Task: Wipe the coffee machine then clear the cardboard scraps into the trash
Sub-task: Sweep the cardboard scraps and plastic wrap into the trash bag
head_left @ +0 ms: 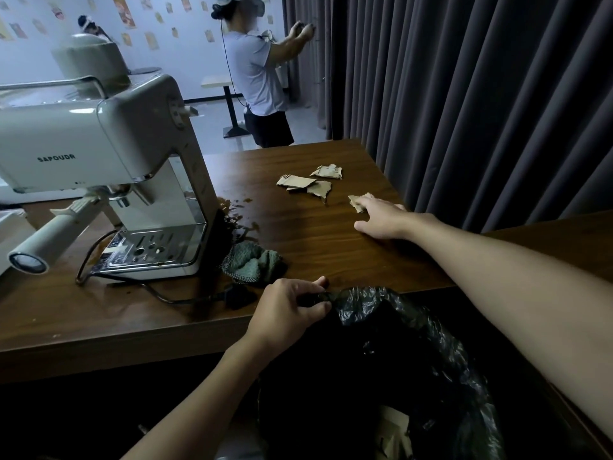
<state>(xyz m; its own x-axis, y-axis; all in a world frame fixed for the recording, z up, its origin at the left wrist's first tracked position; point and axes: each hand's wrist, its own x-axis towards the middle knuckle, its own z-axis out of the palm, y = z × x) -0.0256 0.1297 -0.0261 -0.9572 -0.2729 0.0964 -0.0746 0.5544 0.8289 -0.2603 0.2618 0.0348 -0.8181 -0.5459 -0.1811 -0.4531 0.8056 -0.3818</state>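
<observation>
Studio-like room, café set-up: wooden table (331,247), coffee machine (99,144), grey curtain (464,94), headset-wearing person (255,74), picture-dotted wall (185,54).

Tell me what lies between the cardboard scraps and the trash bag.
Nothing visible: bare table separates the cardboard scraps from the trash bag, which the left hand holds at the edge. The cloth lies off to the left.

cream coffee machine (109,154) upright at frame left; torn cardboard scraps (298,182) flat at centre; black trash bag (414,313) open below
</observation>
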